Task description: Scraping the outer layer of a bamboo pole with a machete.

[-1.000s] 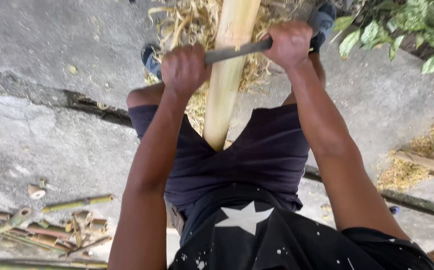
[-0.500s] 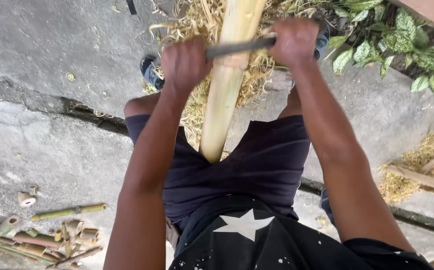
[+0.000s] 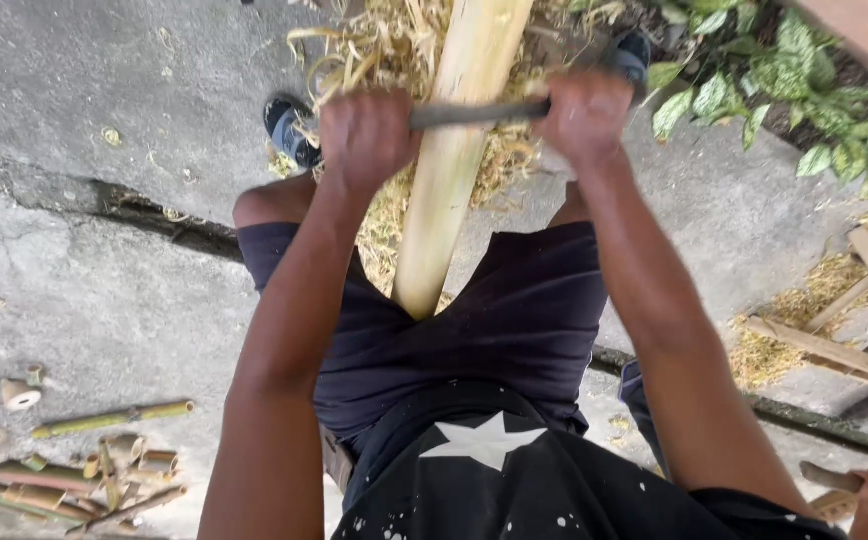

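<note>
Pale yellow bamboo pole [image 3: 451, 170] runs straight down the middle here, its near end tucked between the person's thighs against the dark shorts [image 3: 514, 320], the far end going out past the top edge. Lying crosswise on the pole is a dark metal blade [image 3: 474, 113], flat against the peeled surface. The left hand [image 3: 366, 135] is fisted tight around the blade's end just left of the pole, and the right hand [image 3: 582, 118] is clenched the same way around the other end just right of the pole, so both fists sit close beside it. Under and behind the pole there's a heap of straw-coloured shavings [image 3: 394, 50]. A sandalled foot [image 3: 289, 128] sits left of the pole next to that heap. Further left of the pole, on the concrete ground [image 3: 104, 300], lie short bamboo offcuts [image 3: 84, 465]. Right of the pole there are green leafy plants [image 3: 804, 110] and some wooden slats [image 3: 834, 345].
</note>
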